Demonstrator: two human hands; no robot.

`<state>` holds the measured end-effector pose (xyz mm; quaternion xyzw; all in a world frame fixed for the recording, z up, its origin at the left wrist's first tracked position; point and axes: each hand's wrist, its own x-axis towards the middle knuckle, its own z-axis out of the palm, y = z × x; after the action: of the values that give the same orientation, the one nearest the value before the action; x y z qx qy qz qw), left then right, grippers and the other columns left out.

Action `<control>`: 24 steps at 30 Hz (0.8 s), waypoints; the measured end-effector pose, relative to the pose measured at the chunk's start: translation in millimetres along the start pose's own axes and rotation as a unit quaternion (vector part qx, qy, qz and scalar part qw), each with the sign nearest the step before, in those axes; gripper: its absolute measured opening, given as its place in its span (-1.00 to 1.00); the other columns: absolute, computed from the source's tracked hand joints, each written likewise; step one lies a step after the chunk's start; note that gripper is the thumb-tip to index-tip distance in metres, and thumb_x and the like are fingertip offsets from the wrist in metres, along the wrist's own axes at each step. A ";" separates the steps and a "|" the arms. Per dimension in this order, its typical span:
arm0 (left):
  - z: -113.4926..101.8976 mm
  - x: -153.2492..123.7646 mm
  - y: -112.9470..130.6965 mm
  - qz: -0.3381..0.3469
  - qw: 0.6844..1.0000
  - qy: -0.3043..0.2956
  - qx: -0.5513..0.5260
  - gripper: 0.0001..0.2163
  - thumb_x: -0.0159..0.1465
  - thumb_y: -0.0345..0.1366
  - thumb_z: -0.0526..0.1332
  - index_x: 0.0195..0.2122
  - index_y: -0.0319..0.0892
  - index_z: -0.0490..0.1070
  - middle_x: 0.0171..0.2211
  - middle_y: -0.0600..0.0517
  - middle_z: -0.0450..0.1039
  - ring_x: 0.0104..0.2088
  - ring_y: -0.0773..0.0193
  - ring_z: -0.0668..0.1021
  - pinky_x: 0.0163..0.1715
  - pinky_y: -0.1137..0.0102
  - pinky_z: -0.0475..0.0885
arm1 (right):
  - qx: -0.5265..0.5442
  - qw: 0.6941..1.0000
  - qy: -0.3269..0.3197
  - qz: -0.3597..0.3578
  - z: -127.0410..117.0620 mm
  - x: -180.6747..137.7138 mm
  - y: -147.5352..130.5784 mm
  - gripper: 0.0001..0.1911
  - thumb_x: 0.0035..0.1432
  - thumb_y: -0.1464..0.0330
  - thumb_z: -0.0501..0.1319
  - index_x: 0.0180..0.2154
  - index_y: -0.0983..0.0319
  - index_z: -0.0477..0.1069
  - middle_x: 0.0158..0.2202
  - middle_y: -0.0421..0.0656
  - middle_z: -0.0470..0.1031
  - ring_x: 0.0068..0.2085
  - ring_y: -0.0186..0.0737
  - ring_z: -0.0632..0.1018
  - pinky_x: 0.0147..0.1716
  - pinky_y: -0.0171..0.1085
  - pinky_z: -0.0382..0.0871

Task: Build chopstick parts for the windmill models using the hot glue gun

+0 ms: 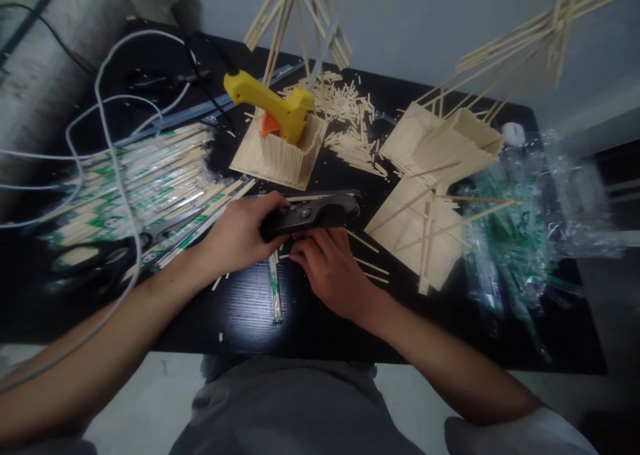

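Note:
My left hand (239,232) is wrapped around black hand shears (317,212) with a round pivot screw, held level over the near middle of the table. Just below the tool, my right hand (336,268) has its fingers curled and pressed together; what they pinch is hidden. Loose wooden sticks (371,266) lie on the table beside this hand. A wrapped pair of chopsticks (275,285) points toward me between the hands. Behind the shears, a yellow glue gun (273,105) rests in a box-like wall of short sticks (287,154) on a square wooden board (245,152).
Wrapped chopsticks (150,168) and black-handled scissors (107,258) lie at left, crossed by a white cable (113,148). Cut stick pieces (350,108) are heaped at the back. Stick structures on boards (395,218) and crumpled plastic wrappers (515,242) occupy the right side.

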<state>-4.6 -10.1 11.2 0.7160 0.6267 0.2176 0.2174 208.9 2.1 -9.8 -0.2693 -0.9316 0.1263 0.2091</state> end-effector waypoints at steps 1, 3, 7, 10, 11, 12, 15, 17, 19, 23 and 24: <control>0.2 -0.1 -0.5 0.002 1.000 0.002 -0.001 -0.74 0.18 -0.19 0.22 -0.13 -0.15 0.46 -0.32 0.09 0.58 -0.41 0.39 0.54 -0.37 0.54 0.30 | -0.005 1.000 0.009 0.000 -1.1 0.2 0.0 -0.79 0.44 0.37 0.11 -0.22 0.28 0.48 -0.10 -0.01 0.53 -0.03 -0.06 0.42 0.07 -0.07 0.29; 0.6 0.0 -1.1 0.008 1.000 0.005 -0.001 -0.74 0.18 -0.20 0.22 -0.13 -0.16 0.46 -0.33 0.09 0.58 -0.41 0.39 0.54 -0.38 0.54 0.30 | -0.013 1.000 0.019 0.001 -3.0 0.5 0.1 -0.80 0.43 0.34 0.14 -0.21 0.28 0.49 -0.10 0.00 0.51 -0.01 -0.04 0.41 0.08 -0.07 0.28; 0.4 0.3 -0.5 0.017 1.000 0.009 0.000 -0.75 0.18 -0.22 0.21 -0.14 -0.17 0.46 -0.35 0.09 0.57 -0.44 0.41 0.52 -0.39 0.54 0.29 | -0.021 1.000 -0.009 -0.013 -3.9 0.1 -0.2 -0.80 0.41 0.29 0.17 -0.20 0.25 0.50 -0.05 0.00 0.49 0.04 0.00 0.39 0.12 -0.03 0.25; -0.2 -0.1 0.5 0.013 1.000 0.007 -0.001 -0.76 0.17 -0.23 0.22 -0.15 -0.18 0.46 -0.35 0.09 0.57 -0.46 0.42 0.50 -0.39 0.54 0.29 | -0.024 0.999 -0.030 -0.018 -3.2 -0.3 -1.4 -0.80 0.42 0.32 0.16 -0.23 0.26 0.49 -0.04 0.02 0.49 0.02 -0.01 0.39 0.10 -0.03 0.25; -0.4 -0.4 0.7 0.012 1.000 0.008 -0.001 -0.76 0.17 -0.24 0.22 -0.15 -0.17 0.46 -0.36 0.09 0.56 -0.46 0.42 0.49 -0.39 0.54 0.29 | -0.023 0.999 -0.038 -0.019 -3.1 -0.4 -2.0 -0.80 0.42 0.33 0.15 -0.23 0.27 0.49 -0.04 0.03 0.49 0.01 -0.02 0.40 0.09 -0.04 0.26; -0.6 -0.6 0.7 0.011 1.000 0.008 -0.001 -0.76 0.17 -0.24 0.22 -0.15 -0.17 0.46 -0.36 0.10 0.56 -0.46 0.42 0.49 -0.39 0.54 0.29 | -0.022 0.999 -0.045 -0.019 -3.2 -0.3 -2.7 -0.79 0.43 0.34 0.14 -0.23 0.28 0.48 -0.05 0.04 0.49 0.00 -0.02 0.40 0.08 -0.05 0.26; -0.9 -1.1 0.2 0.005 1.000 0.010 -0.002 -0.76 0.17 -0.23 0.23 -0.15 -0.17 0.46 -0.37 0.10 0.56 -0.46 0.41 0.50 -0.37 0.54 0.31 | -0.020 0.998 -0.050 -0.024 -4.2 0.4 -4.3 -0.78 0.44 0.37 0.11 -0.24 0.30 0.47 -0.04 0.05 0.49 0.02 -0.04 0.40 0.07 -0.05 0.26; -1.1 -1.1 -0.1 0.005 1.000 0.014 -0.004 -0.76 0.17 -0.24 0.22 -0.14 -0.17 0.46 -0.36 0.09 0.56 -0.44 0.40 0.50 -0.36 0.54 0.32 | -0.021 0.998 -0.045 -0.029 -5.0 0.9 -4.6 -0.79 0.44 0.39 0.11 -0.23 0.31 0.47 -0.04 0.04 0.49 0.04 -0.03 0.40 0.09 -0.06 0.26; -1.3 -1.0 -0.1 0.004 1.000 0.014 -0.007 -0.75 0.17 -0.24 0.22 -0.13 -0.17 0.46 -0.35 0.08 0.57 -0.43 0.40 0.51 -0.35 0.54 0.33 | -0.022 0.998 -0.044 -0.030 -5.4 1.0 -4.5 -0.80 0.44 0.38 0.12 -0.22 0.30 0.47 -0.04 0.04 0.49 0.05 -0.03 0.40 0.09 -0.05 0.26; -1.2 -0.8 0.5 0.005 1.000 0.008 -0.011 -0.74 0.16 -0.24 0.21 -0.13 -0.16 0.46 -0.34 0.07 0.58 -0.42 0.38 0.53 -0.36 0.54 0.33 | -0.036 0.998 -0.047 -0.028 -3.6 0.0 -5.1 -0.80 0.43 0.33 0.14 -0.22 0.28 0.47 -0.04 0.04 0.49 0.03 -0.01 0.42 0.09 -0.03 0.25; -1.1 -0.9 0.6 0.008 1.000 0.008 -0.009 -0.75 0.16 -0.25 0.21 -0.14 -0.16 0.46 -0.34 0.07 0.58 -0.42 0.38 0.53 -0.37 0.54 0.32 | -0.041 0.998 -0.045 -0.030 -3.0 -0.1 -5.6 -0.80 0.43 0.33 0.14 -0.22 0.28 0.47 -0.04 0.04 0.49 0.03 0.00 0.42 0.09 -0.02 0.25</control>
<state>-4.9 -11.0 12.3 0.7173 0.6204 0.2307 0.2175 207.8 -2.2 -5.2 -0.2431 -0.9521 0.0939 0.1598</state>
